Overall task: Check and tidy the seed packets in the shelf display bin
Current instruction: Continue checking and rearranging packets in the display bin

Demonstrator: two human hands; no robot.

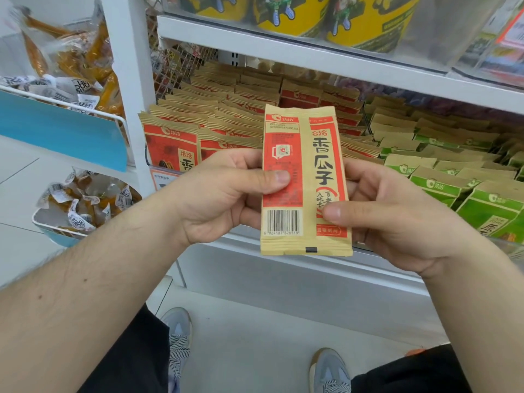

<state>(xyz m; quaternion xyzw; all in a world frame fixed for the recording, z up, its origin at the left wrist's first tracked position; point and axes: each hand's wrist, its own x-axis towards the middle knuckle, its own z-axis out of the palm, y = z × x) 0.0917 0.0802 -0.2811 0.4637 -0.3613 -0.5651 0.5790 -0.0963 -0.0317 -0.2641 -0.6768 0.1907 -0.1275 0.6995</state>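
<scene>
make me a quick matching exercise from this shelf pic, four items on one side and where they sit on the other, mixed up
Things:
1. red seed packet
2. green packets
3. yellow tubs
4. red packets in the bin

Places:
A. shelf above the bin
B. held up in the left hand and right hand
C. right of the red rows
D. standing in rows behind the held packet

Pairs: 1-B, 2-C, 3-A, 4-D

Above the bin you have yellow snack tubs (286, 12) on the upper shelf (312, 56). To your left, two white wire baskets (61, 219) hold small clear-wrapped orange snacks (85, 61), the upper one fronted by a blue panel (62, 131). Below, your grey sneakers (330, 370) stand on the pale floor (249, 350).
</scene>
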